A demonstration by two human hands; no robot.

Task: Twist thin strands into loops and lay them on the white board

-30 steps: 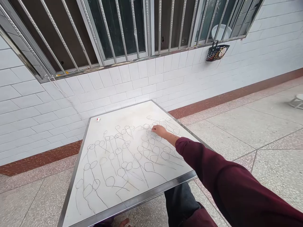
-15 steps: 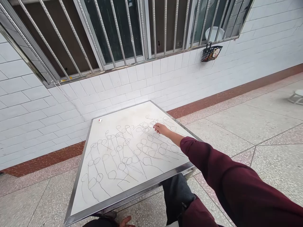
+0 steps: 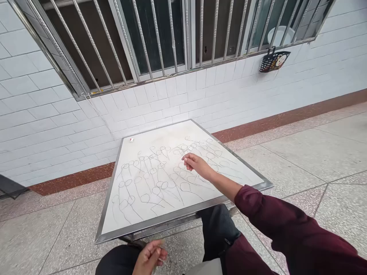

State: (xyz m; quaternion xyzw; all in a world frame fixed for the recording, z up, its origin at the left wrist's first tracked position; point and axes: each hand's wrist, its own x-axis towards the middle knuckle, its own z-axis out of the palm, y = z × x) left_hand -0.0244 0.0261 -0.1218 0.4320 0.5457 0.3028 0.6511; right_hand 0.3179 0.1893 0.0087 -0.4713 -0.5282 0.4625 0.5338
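My right hand reaches over the white tabletop, thumb and fingertips pinched together. Whatever it may pinch is too small to make out. Around and below it, thin dark loops with long tails cover much of the top; whether they are drawn or laid threads I cannot tell. Below the table's near edge, by my knee, my left hand is raised with its fingers curled. A blurred, thin greenish trace shows at its fingertips, too unclear to name.
A metal rim edges the table, which stands near a white tiled wall. A small white and red object lies at the far left corner. Beyond are barred windows and a hanging black basket.
My left hand has risen into view from the bottom edge. The right hand has drawn back a little from the far cluster of loops towards me. The whole view has shifted left.
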